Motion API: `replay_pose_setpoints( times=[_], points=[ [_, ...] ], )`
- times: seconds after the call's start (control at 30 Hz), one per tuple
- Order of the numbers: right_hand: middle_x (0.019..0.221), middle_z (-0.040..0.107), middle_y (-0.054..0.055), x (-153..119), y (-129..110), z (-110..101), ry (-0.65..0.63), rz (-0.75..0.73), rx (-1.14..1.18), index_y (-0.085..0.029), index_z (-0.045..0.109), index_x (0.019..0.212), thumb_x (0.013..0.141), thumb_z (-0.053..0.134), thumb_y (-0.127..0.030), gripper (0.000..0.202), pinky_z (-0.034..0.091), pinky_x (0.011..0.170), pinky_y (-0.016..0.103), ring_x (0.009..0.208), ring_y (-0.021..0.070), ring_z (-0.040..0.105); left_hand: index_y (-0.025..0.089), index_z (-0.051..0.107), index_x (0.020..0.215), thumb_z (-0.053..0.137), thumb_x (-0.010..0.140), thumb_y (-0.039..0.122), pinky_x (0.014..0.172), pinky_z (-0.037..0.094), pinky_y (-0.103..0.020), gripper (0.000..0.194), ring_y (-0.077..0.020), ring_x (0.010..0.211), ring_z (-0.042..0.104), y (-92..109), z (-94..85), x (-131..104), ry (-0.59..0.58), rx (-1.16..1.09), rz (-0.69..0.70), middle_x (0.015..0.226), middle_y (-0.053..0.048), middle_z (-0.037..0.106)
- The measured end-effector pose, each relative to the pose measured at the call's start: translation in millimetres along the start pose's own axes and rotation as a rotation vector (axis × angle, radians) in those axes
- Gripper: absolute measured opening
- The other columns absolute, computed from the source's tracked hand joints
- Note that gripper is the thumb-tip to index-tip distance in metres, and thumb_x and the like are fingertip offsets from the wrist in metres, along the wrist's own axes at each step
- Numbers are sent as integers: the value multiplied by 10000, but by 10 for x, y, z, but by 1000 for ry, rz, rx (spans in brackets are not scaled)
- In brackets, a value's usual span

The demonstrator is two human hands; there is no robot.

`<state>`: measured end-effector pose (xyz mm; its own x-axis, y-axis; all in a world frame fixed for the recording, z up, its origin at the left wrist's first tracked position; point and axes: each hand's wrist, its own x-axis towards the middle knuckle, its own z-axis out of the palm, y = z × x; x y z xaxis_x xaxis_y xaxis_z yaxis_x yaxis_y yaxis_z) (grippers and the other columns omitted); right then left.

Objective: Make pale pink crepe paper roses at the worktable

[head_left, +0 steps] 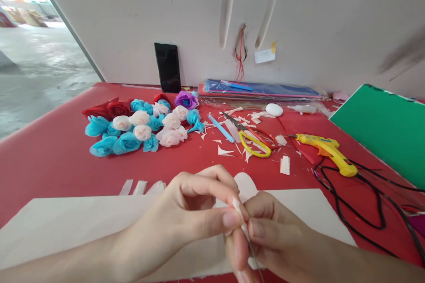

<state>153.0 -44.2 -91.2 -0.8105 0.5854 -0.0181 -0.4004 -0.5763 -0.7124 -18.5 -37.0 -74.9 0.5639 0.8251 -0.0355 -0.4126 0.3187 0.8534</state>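
Observation:
My left hand point(202, 212) pinches a small cream paper strip point(237, 205) between thumb and fingers. My right hand point(275, 234) meets it, its thumb and fingers closed on the same strip, which lies along a thin wire point(255, 258) running down toward the bottom edge. Both hands are over a wide cream paper sheet point(83, 221) on the red table. Just beyond the fingertips, a rounded cream petal piece point(245, 184) shows. Several cut cream pieces point(140, 187) lie at the sheet's far edge, left of the hands.
Blue, pink, red and purple paper flowers point(128, 141) are grouped at the left. Scissors point(254, 141), a blue pen point(221, 128) and paper scraps lie mid-table. A yellow glue gun point(328, 150) with a black cord and a green board point(385, 128) are at the right. A phone point(168, 67) leans behind.

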Motion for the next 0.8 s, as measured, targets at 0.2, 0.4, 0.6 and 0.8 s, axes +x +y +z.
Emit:
replay_pose_setpoints(
  times=[0.2, 0.4, 0.6, 0.8],
  points=[
    [576, 632, -37, -13, -66, 9, 44, 40, -16, -156, 762, 765, 825, 732, -335, 192, 483, 547, 109, 419, 15, 491, 209, 816, 787, 788, 798, 229, 678, 541, -130, 36, -61, 714, 580, -29, -9, 10, -61, -58, 1, 820, 28, 544],
    [595, 649, -6, -58, -111, 67, 133, -55, -353, -156, 754, 725, 877, 652, -302, 234, 505, 553, 122, 535, 51, 566, 224, 814, 785, 779, 805, 236, 706, 563, -169, 42, -78, 696, 631, 2, -24, 12, -58, 23, 20, 813, 26, 558],
    [636, 707, 42, -68, -202, 160, 314, -615, -1137, -94, 724, 712, 808, 565, 30, 223, 527, 591, 133, 587, 89, 641, 209, 811, 853, 727, 844, 145, 668, 563, -149, 106, -74, 683, 638, 8, 13, 14, -58, 27, 63, 843, 13, 612],
    [654, 718, 36, -81, -214, 161, 418, -778, -1356, -91, 688, 692, 784, 569, 44, 202, 530, 599, 134, 598, 87, 662, 367, 748, 1022, 805, 767, 162, 658, 566, -143, 332, -90, 649, 675, -16, 32, 8, 263, 99, 151, 722, 72, 722]
  ],
)
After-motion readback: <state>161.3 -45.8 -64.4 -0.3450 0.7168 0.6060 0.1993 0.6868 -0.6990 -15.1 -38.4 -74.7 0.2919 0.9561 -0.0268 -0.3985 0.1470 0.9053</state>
